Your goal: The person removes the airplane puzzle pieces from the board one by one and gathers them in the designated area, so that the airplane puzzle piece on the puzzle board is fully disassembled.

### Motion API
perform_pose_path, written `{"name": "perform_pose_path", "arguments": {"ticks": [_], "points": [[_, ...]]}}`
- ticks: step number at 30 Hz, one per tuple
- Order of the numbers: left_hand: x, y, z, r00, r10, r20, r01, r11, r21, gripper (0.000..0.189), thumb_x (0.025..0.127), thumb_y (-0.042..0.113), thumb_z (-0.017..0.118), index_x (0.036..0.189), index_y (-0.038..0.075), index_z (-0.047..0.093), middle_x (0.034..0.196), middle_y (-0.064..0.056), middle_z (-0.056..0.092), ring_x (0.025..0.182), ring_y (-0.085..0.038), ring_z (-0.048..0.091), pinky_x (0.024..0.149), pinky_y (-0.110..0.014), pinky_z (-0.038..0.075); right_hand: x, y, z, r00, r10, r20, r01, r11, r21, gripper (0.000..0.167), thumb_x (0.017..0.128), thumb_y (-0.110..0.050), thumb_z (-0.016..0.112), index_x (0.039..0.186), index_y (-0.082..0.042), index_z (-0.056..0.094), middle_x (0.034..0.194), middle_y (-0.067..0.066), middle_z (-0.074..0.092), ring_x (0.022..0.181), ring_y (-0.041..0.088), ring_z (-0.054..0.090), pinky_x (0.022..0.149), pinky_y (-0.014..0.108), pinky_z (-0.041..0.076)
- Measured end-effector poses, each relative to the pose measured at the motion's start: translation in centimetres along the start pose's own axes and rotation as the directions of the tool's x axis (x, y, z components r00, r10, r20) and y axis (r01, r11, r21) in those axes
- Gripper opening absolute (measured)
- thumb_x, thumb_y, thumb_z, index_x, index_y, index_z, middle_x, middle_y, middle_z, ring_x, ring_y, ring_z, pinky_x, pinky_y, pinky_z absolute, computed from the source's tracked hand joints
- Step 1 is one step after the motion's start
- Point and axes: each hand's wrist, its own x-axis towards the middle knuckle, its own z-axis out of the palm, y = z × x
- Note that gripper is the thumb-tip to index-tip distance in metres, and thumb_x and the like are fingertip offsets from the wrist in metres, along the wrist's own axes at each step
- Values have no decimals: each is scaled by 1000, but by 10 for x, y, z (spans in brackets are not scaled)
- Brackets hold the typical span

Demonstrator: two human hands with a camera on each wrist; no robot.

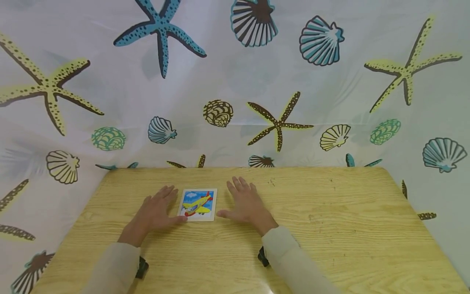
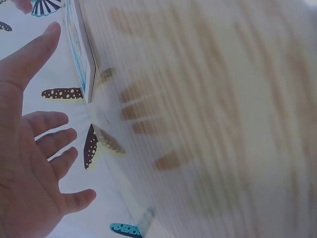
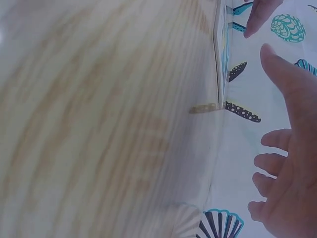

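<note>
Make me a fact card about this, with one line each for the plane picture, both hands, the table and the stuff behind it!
Airplane picture: lies flat, between the two hands; yellow and red plane, blue sky
Left hand: fingers spread, thumb by the picture's near left corner; touching or not, hard to tell
Right hand: beside the picture's right edge, holding nothing
Table: wooden, light yellowish-brown
Backdrop: white, printed with starfish and seashells

Picture board (image 1: 198,205): pale border; yellow aeroplane (image 1: 200,202) with red nose and tail, blue sky, white cloud. Table (image 1: 330,237): yellow-brown wood grain. Backdrop cloth (image 1: 220,73): white, printed with blue, yellow and brown starfish (image 1: 161,27), multicoloured shells (image 1: 218,113). Sleeves (image 1: 290,255): off-white.
</note>
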Motion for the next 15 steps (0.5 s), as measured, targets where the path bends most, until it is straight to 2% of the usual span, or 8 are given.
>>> {"name": "perform_pose_path", "arguments": {"ticks": [9,15], "points": [[1,6,3,1000,9,16,-9,1000,-4,98,78,66,61,141,-5,37,149,-23,33,139,-42,27,102,-70,24,7,-16,5,1000,-7,30,8,999,-46,96,81,-74,46,150,-10,25,158,6,22,147,25,17,117,48,18],[2,10,2,1000,18,23,-18,1000,-3,95,79,64,61,140,-6,39,148,-24,36,138,-43,30,101,-69,27,10,-27,11,998,-8,54,6,999,32,93,82,-68,53,149,-9,27,158,5,23,147,23,19,117,46,18]]}}
